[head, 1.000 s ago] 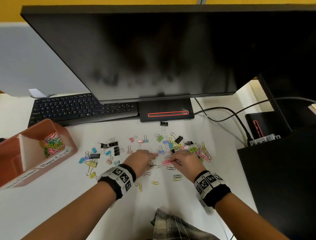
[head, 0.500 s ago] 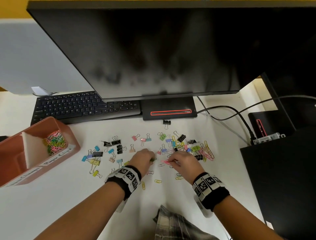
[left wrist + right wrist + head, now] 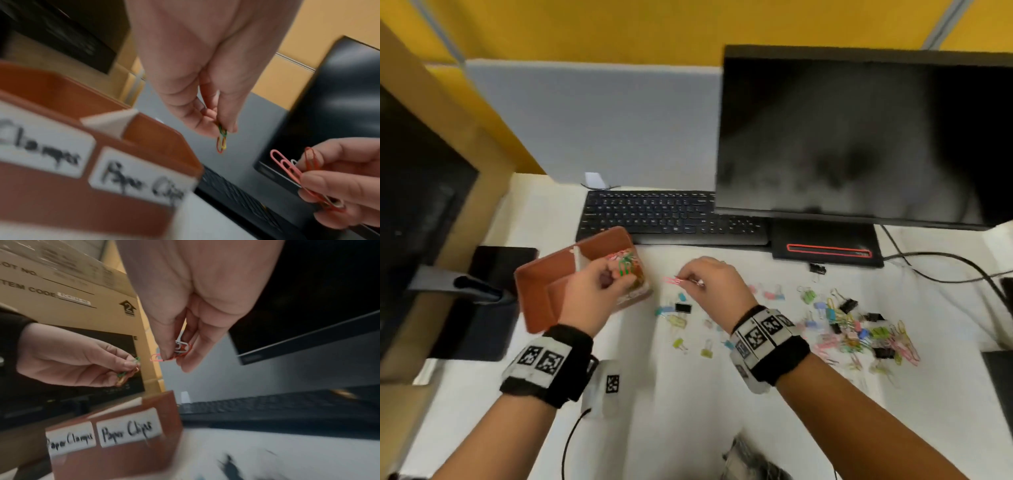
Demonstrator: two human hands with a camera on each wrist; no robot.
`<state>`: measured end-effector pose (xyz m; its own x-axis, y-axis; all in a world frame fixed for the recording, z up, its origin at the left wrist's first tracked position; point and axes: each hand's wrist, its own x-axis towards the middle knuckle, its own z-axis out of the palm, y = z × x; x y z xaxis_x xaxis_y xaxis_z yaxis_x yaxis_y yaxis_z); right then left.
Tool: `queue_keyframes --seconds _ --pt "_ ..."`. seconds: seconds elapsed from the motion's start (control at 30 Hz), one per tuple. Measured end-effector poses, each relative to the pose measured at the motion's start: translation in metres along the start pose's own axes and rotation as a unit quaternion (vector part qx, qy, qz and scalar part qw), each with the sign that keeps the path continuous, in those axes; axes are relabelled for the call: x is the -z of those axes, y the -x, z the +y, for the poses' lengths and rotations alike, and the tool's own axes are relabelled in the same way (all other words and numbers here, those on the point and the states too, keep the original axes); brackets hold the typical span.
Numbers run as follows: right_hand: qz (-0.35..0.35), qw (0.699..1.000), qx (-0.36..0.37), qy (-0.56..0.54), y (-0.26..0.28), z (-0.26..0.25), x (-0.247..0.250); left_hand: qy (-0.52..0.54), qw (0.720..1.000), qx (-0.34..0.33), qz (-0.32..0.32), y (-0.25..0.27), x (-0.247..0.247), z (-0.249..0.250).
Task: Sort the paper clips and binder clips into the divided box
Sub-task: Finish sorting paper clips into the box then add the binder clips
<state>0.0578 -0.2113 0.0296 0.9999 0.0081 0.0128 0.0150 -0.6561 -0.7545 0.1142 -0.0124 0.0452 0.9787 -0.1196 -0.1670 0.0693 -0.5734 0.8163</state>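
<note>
Your left hand (image 3: 599,291) pinches small green, red and yellow paper clips (image 3: 221,141) above the brown divided box (image 3: 534,284) (its right compartment); your right hand (image 3: 709,284), just right of the box, pinches long pink and white paper clips (image 3: 673,280).

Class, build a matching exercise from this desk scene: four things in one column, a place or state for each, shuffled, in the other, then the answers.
1. left hand
2. right hand
3. keyboard
4. black binder clip

A. behind the divided box
B. lying on the desk
C. over the box, pinching green paper clips
D. pinching pink paper clips

Pairs: 1-C, 2-D, 3-A, 4-B
</note>
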Motion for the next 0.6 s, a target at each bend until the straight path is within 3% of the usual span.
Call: queue_keyframes --seconds 0.1,0.3,0.43,0.6 --pt "-0.009 1.000 0.017 -0.016 -0.050 -0.046 -0.040 0.046 0.998 0.015 0.041 -0.023 0.032 -0.012" --pt "-0.034 0.996 -0.066 -0.042 -0.083 -0.075 -0.077 -0.028 0.998 0.030 -0.052 -0.037 0.053 -0.016" --pt "-0.002 0.996 -0.066 -0.051 -0.040 -0.042 -0.054 -0.016 0.997 -0.024 -0.072 -0.023 0.044 -0.019" --pt "0.020 0.981 -0.193 0.024 0.063 0.046 -0.011 -0.003 0.974 -0.042 -0.224 0.011 -0.018 -0.020"
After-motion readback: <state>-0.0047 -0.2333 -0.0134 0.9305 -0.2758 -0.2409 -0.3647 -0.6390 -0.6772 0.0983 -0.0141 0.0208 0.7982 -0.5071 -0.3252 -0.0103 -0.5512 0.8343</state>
